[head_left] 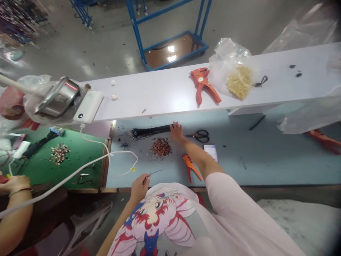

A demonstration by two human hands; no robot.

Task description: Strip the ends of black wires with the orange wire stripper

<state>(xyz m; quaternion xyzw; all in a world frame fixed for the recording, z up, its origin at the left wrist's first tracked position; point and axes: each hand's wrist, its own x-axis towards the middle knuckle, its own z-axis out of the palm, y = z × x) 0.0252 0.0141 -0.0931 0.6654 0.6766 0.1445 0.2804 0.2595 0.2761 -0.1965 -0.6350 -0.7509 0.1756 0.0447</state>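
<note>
My left hand (140, 185), near the front edge of the bench, is closed on a thin dark wire (157, 171) that sticks out to the right. My right hand (176, 132) reaches across the bench with its fingers spread over the right end of a bundle of black wires (154, 132). The bundle's left end fans out into bare tips. Just in front of it lies a heap of small copper-coloured pieces (161, 147). Black-handled scissors (201, 136) rest right of my right hand, and an orange wire stripper (191, 167) lies below my right forearm.
A white shelf (157, 92) runs behind the bench, carrying a red-orange hand tool (204, 85), a bag of yellow terminals (239, 81) and a white power bank (89, 106). A white cable (80, 169) crosses the left side. Another person's hand (18, 185) is at the green bench.
</note>
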